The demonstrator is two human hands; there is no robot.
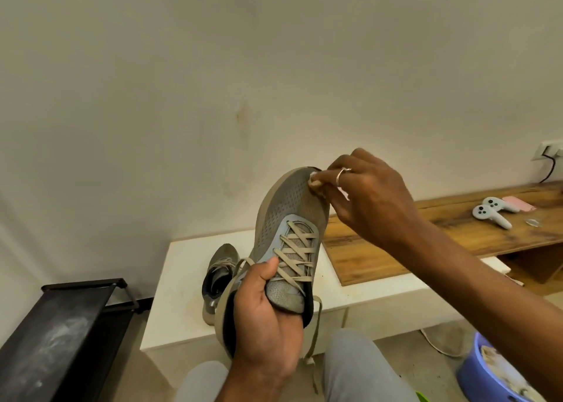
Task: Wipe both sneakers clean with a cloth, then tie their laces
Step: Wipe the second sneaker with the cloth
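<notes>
While my left hand [268,319] grips the raised sneaker [283,243] at its heel and collar, thumb pressed beside the laces [294,255], my right hand [365,194] pinches a small pale cloth [315,182] against the far toe. The cloth is mostly hidden under my fingertips, so I cannot tell its full shape. The shoe stands toe-up, clear of everything, with bare wall behind it and open air on both sides. Its loose lace ends hang down toward my grey-clad knees [350,365].

The second sneaker [217,279] lies just behind and left of the held one, on a white bench [170,295] whose near edge runs right below my left hand. A wooden shelf [426,237] overlaps the bench on the right, passing under my right forearm; two pale game controllers [492,214] and a pink flat item [518,203] sit at its far end, well apart from my hands. A black metal rack [61,334] stands near left, and a blue plastic basin [493,371] near right.

The sneaker's upper is perforated grey-brown mesh with a light blue lace panel and flat tan laces, left untied.
</notes>
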